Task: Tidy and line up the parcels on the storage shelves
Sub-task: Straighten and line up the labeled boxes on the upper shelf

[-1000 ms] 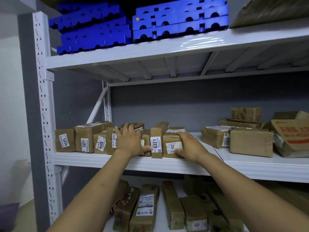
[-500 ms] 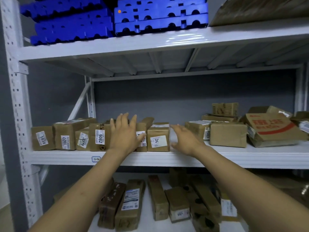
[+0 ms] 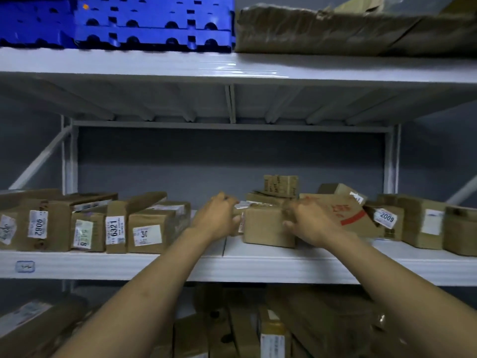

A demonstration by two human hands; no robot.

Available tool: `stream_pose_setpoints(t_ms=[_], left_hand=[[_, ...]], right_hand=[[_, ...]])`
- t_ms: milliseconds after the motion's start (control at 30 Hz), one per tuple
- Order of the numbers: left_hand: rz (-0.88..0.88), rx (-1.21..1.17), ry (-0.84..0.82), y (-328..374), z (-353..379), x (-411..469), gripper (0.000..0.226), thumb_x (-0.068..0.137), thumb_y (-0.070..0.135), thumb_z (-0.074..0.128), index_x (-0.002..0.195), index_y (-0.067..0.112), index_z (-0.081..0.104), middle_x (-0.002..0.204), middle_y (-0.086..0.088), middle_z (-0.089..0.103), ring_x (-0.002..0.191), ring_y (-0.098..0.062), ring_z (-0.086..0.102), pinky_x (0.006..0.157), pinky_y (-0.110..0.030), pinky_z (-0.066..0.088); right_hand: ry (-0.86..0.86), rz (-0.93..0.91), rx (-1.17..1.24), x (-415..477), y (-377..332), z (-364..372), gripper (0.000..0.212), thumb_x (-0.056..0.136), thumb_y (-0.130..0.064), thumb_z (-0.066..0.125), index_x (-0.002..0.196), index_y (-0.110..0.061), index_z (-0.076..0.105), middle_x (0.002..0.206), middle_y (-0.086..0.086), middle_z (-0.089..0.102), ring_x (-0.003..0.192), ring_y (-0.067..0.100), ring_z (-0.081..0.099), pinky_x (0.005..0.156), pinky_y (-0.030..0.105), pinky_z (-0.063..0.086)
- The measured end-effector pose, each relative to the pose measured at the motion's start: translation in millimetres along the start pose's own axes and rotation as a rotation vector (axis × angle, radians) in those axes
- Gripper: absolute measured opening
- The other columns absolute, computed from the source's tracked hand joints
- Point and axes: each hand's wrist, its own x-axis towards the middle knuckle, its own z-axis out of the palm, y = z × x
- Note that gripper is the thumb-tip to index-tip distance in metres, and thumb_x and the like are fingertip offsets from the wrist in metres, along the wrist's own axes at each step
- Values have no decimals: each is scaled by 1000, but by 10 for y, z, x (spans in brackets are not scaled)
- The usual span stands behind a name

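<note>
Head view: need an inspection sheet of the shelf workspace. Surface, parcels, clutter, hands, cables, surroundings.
Surface: middle shelf, white metal, bare strip near its centre.
Job's things: left row stands with labels facing out, including the 6321 parcel; plain box at centre; the right group is jumbled, with the red-print box askew and the 2009 parcel beside it.
Clutter: blue pallets and a wrapped bundle on the top shelf.
Hands: right hand grips the plain box's right end; left hand is at its left end, grip blurred.
Cables: nothing seen.
Surroundings: grey wall; lower parcels below, blurred.
</note>
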Motion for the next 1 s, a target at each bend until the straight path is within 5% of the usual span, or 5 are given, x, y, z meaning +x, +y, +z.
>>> stream_pose_setpoints(t_ms=[167,467,633,767,1000], left_hand=[[-82,-231,-55,318,416,259,66,88,48,61,144,19,41,139,-7,51,126,-25,48,104,-31,39],[-374,-748,205,510,592,288,63,89,50,60,141,20,39,141,-5,47,125,-21,47,97,-28,40],[-397,-1102,248,399,540,222,82,81,44,72,148,18,34,142,-3,48,122,-20,52,105,-42,44],[-313,-1378,214,360,495,90,89,81,14,75,152,23,22,138,7,45,122,-17,54,104,-41,46],[-120,-850,33,170,475,-142,89,75,19,82,144,43,32,132,15,46,120,-7,47,102,-31,45]], right_hand=[[-7,-55,38,-12,469,141,26,88,-40,58,112,-29,60,117,-1,63,109,22,55,88,36,46],[-11,-139,208,-73,638,435,55,96,-48,48,146,-25,41,161,-6,16,148,13,2,118,32,-2],[135,-95,773,-161,501,446,56,95,-33,57,146,-40,33,137,-33,37,129,-8,29,103,3,21],[227,-25,1273,-120,309,353,38,93,-29,60,128,-43,53,133,-20,51,119,-3,48,90,16,44],[220,84,1328,-19,44,452,62,77,-35,77,126,-35,39,121,-10,55,110,9,57,89,28,51]])
